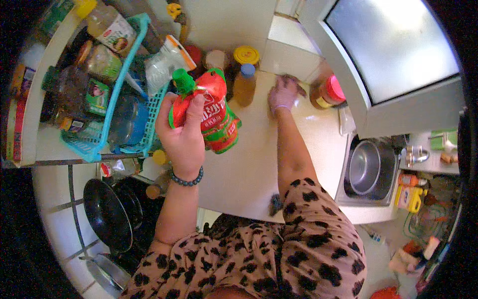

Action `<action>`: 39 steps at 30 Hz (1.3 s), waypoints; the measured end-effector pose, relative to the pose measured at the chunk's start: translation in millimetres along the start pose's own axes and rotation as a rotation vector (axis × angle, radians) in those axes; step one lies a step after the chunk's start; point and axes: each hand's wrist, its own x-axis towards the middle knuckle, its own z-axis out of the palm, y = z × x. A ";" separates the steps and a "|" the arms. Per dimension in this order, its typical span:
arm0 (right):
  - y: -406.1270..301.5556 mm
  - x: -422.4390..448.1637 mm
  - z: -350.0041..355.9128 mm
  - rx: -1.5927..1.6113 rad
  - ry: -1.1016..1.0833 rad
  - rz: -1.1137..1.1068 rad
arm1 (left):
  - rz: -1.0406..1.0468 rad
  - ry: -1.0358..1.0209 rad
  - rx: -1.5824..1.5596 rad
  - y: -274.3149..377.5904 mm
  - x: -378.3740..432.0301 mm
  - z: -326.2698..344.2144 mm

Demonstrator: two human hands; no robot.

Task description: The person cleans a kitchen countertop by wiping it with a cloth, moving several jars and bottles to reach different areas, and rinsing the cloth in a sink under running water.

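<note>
My left hand (183,130) grips a red and green plastic pouch (220,123) near its green screw cap (183,80); the pouch bears printing and hangs above the pale countertop (239,179). A dark bead bracelet circles that wrist. My right hand (283,93) reaches to the back of the countertop, near the wall corner. It is blurred; something dark shows by its fingers, and I cannot tell whether it holds it. Left of this hand stands a blue-capped bottle of brown liquid (244,88), in front of a yellow-lidded jar (246,55). To its right is a red-lidded jar (332,91).
A turquoise plastic basket (112,108) of bottles and packets sits on a shelf at left, above a black frying pan (108,215). At right, a metal basin (365,166) rests in the sink (390,187), below an open window frame (414,116). A small dark object (275,205) lies near the counter's front edge.
</note>
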 end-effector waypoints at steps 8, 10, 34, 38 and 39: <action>-11.9 -125.5 -38.4 0.545 0.022 -0.298 | -0.022 -0.096 -0.109 -4.6 -7.0 17.6; -1.8 -109.1 -59.6 0.606 0.029 -0.130 | -0.031 -0.091 -0.110 -2.8 -11.0 19.3; -2.2 -242.6 -137.1 0.664 -0.335 -0.129 | -0.242 -0.675 0.388 -229.0 -42.9 250.5; 0.0 -249.7 -140.3 0.732 -0.406 -0.224 | -0.169 -0.759 0.513 -226.1 -51.4 227.9; 1.6 -254.4 -142.6 0.746 -0.440 -0.251 | -0.075 -0.732 0.538 -218.1 -66.7 215.4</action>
